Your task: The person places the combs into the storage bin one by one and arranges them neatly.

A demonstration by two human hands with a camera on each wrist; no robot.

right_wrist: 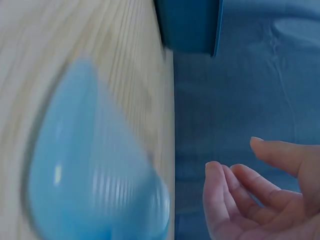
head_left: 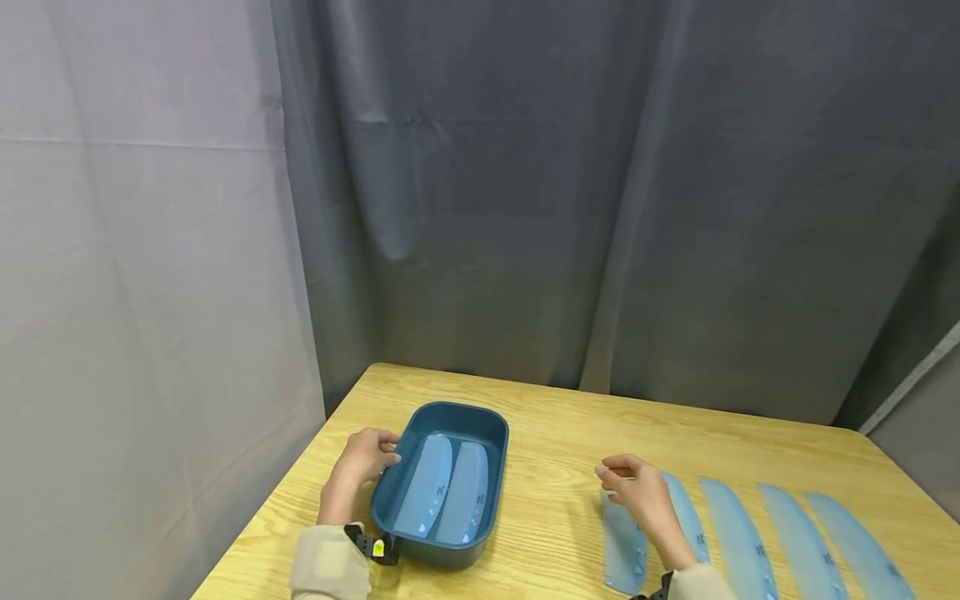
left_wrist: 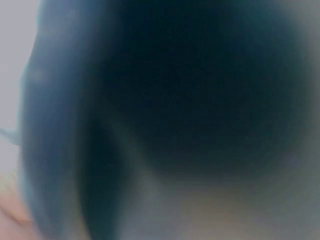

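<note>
The left hand (head_left: 365, 457) grips the near-left rim of the blue tub (head_left: 491, 433) on the table (head_left: 555, 433). The right hand (head_left: 637, 492), fingers loosely apart and holding nothing, hovers over the leftmost pale blue blade (head_left: 624, 546), whose long axis runs near to far, directly beneath it.

Left wrist view: a blurred tub (left_wrist: 165, 100) only.

Left hand (head_left: 365, 456): fingers curled, thumb uppermost, wrist strap worn below a beige sleeve. Right hand (head_left: 637, 492): palm downward, fingers (right_wrist: 235, 182) loosely bent with nothing between them; forearm angled inward.
</note>
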